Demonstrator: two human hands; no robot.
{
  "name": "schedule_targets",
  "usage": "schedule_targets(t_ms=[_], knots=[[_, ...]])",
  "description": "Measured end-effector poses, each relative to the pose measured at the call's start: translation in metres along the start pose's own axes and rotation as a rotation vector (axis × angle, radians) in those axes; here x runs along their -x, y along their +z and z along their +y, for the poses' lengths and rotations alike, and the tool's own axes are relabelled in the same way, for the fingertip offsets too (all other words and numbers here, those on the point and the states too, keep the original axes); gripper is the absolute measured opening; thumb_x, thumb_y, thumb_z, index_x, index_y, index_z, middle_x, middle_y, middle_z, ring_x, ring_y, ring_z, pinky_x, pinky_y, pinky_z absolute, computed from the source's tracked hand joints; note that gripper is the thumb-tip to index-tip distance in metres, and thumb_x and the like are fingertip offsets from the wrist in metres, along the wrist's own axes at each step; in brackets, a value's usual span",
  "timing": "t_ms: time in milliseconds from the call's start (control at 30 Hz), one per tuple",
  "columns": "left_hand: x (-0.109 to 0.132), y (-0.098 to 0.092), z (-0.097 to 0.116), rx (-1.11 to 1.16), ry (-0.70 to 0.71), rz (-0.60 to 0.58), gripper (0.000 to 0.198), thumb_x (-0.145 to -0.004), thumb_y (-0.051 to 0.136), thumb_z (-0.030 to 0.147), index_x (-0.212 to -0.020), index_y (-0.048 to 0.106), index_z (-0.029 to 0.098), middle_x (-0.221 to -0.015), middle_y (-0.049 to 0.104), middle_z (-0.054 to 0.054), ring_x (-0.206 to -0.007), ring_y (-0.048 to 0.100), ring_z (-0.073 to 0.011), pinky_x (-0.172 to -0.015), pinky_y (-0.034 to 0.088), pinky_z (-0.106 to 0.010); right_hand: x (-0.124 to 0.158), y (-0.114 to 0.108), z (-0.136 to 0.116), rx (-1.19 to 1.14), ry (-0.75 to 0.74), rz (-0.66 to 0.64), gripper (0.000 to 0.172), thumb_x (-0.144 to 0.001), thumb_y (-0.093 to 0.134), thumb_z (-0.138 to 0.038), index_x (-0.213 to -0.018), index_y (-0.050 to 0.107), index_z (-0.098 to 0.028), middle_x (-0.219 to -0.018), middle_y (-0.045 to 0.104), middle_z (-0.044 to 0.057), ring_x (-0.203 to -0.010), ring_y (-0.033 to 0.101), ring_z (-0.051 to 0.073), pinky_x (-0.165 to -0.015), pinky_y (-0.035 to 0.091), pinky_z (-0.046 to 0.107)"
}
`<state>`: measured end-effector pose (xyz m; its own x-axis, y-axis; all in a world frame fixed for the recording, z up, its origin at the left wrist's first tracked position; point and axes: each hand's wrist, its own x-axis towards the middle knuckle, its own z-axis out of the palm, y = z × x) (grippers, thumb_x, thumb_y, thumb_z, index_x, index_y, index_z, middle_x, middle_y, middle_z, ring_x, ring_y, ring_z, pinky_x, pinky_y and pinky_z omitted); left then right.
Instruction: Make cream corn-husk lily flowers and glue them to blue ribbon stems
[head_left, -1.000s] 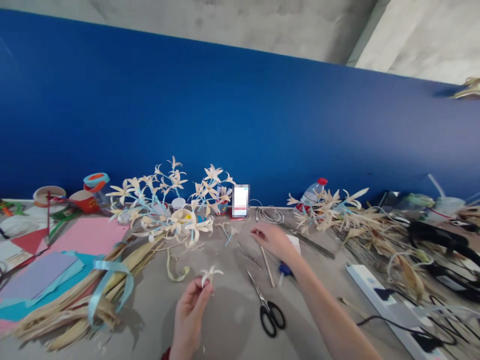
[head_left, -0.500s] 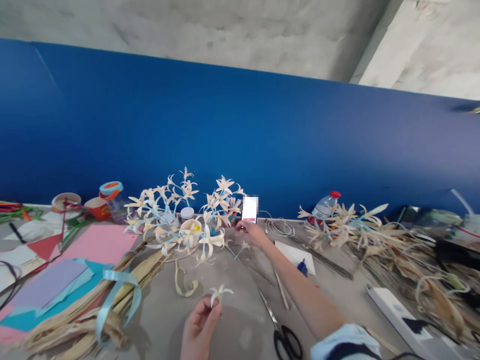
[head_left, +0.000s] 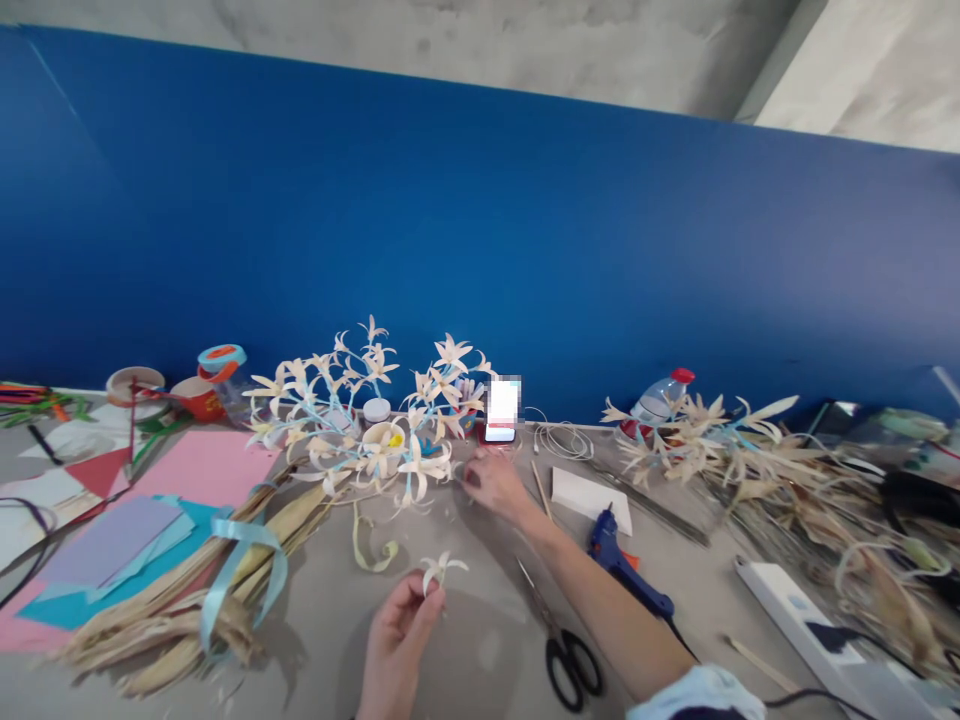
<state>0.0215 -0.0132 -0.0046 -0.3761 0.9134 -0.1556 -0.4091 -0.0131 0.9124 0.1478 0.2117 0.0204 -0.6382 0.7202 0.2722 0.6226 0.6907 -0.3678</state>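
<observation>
My left hand [head_left: 397, 635] pinches a small cream paper flower [head_left: 441, 570] by its base, low in the middle of the grey table [head_left: 480, 640]. My right hand [head_left: 491, 485] reaches forward and rests on the table beside a cluster of cream flowers on light blue stems [head_left: 360, 420]; its fingers are curled down on something small I cannot make out. A phone [head_left: 502, 410] stands against the blue wall just beyond that hand. Black-handled scissors [head_left: 562, 650] lie under my right forearm.
A blue glue gun [head_left: 622, 565] and a white card [head_left: 589, 495] lie right of my right arm. Dried husk strips with light blue ribbon [head_left: 225, 570] and coloured paper sheets [head_left: 150, 510] fill the left. More husk flowers [head_left: 705, 430], a plastic bottle [head_left: 660, 395] and a power strip [head_left: 810, 630] sit on the right.
My right hand reached out toward the phone, then drew back and down onto the table near the flower cluster. The left hand keeps holding the small flower. The glue gun came into view.
</observation>
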Motion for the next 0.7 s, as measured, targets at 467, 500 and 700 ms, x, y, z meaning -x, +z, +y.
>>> schedule_targets(t_ms=[467,500,700], knots=[[0.002,0.001,0.005,-0.07,0.005,-0.004,0.024,-0.074,0.073,0.04,-0.074,0.063,0.017,-0.072,0.058,-0.001,-0.071,0.051,-0.0145,-0.066,0.044,-0.02,0.004,-0.04,0.045,-0.203,0.327,0.162,0.024,-0.081,0.056,-0.039,-0.077,0.065,-0.016,-0.072,0.069,0.004,-0.064,0.062,0.018,-0.057,0.043,0.025],[0.002,0.002,0.006,-0.074,0.0,-0.008,0.025,-0.073,0.073,0.04,-0.074,0.063,0.017,-0.072,0.059,-0.001,-0.071,0.052,-0.0147,-0.067,0.044,-0.021,0.005,-0.04,0.043,-0.184,0.328,0.152,0.022,-0.081,0.057,-0.037,-0.075,0.065,-0.017,-0.074,0.069,0.004,-0.065,0.061,0.018,-0.058,0.043,0.025],[0.003,0.004,0.008,-0.094,0.024,-0.016,0.026,-0.072,0.074,0.041,-0.074,0.064,0.017,-0.07,0.058,-0.001,-0.069,0.051,-0.0148,-0.065,0.044,-0.021,0.004,-0.017,0.018,-0.046,0.232,0.054,0.008,-0.076,0.064,-0.024,-0.072,0.067,-0.019,-0.083,0.069,0.005,-0.079,0.061,0.019,-0.068,0.042,0.026]])
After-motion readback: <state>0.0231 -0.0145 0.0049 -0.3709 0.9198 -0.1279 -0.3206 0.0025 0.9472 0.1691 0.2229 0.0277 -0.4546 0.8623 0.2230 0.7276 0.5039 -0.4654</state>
